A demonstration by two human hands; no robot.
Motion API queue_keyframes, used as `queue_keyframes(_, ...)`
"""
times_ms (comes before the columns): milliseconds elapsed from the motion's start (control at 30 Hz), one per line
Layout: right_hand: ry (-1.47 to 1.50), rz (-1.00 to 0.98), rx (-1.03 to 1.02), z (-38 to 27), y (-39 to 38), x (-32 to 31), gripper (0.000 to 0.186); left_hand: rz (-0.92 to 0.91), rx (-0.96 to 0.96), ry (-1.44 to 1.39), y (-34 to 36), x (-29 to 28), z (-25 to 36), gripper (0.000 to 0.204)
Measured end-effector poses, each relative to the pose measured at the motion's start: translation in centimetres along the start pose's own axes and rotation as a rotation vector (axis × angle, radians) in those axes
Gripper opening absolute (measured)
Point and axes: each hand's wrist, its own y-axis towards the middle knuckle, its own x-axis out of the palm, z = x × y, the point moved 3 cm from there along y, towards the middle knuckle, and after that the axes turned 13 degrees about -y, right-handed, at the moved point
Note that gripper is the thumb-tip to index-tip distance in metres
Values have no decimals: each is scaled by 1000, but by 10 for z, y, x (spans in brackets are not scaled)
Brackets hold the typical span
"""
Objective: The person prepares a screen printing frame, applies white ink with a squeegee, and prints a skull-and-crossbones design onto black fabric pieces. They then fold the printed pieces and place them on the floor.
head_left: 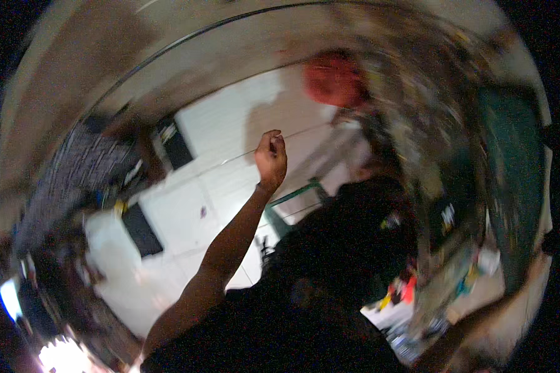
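Note:
My left hand (272, 163) is raised in the middle of the view, above a pale tiled floor (224, 168). Its fingers are curled in. Whether anything small is inside them is hidden. At the right rim, my right arm reaches up to a tall dark green panel (511, 180). The right hand (536, 268) is by the panel's lower edge, blurred and partly lost in the dark rim, so its fingers do not show. Beneath the left hand, near my dark shirt, is a green frame (295, 200), partly covered by my body.
A round red object (335, 78) stands at the far side by the wall. Blurred cluttered shelving (423, 105) fills the right. Two dark flat mats, one near (142, 230) and one farther (178, 148), lie left. Grey patterned cloth (87, 165) covers something at far left.

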Motion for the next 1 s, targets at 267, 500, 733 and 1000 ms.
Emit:
queue_keyframes(267,-158,363,16,-117,-49,23,63,-1476,593,-434,-206,270,266,42)
queue_keyframes(500,-316,192,41,-186,-74,-4,75,-1682,1179,-656,-406,351,271,52)
queue_keyframes(733,-308,313,-108,-166,-55,-2,79,-1758,1192,59,-229,362,198,12)
queue_keyframes(1000,-329,373,-125,-160,-52,1,73,-1798,1017,302,-120,361,176,82)
